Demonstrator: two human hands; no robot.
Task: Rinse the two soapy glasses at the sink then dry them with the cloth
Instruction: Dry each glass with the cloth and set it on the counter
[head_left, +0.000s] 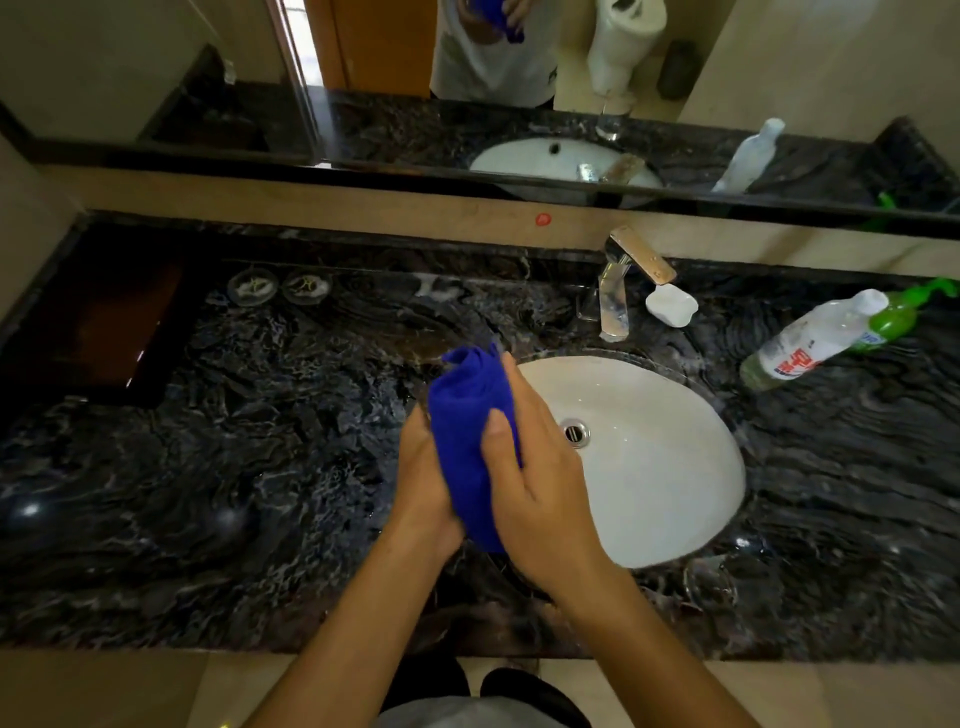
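Observation:
A blue cloth (467, 410) is bunched upright between my left hand (421, 483) and my right hand (540, 483), just left of the white sink (675, 467). Both hands press on the cloth. I cannot tell whether a glass is wrapped inside it. Two round glasses with white foam, one (252, 287) beside the other (307, 286), stand at the back left of the dark marble counter (208, 467). A clear glass (709, 582) stands on the counter by the sink's front right rim.
A chrome faucet (613, 296) rises behind the sink, with a white soap dish (671, 306) beside it. A clear plastic bottle (815, 338) and a green bottle (898, 312) stand at the right. A dark tray (104, 322) lies far left. A mirror runs behind the counter.

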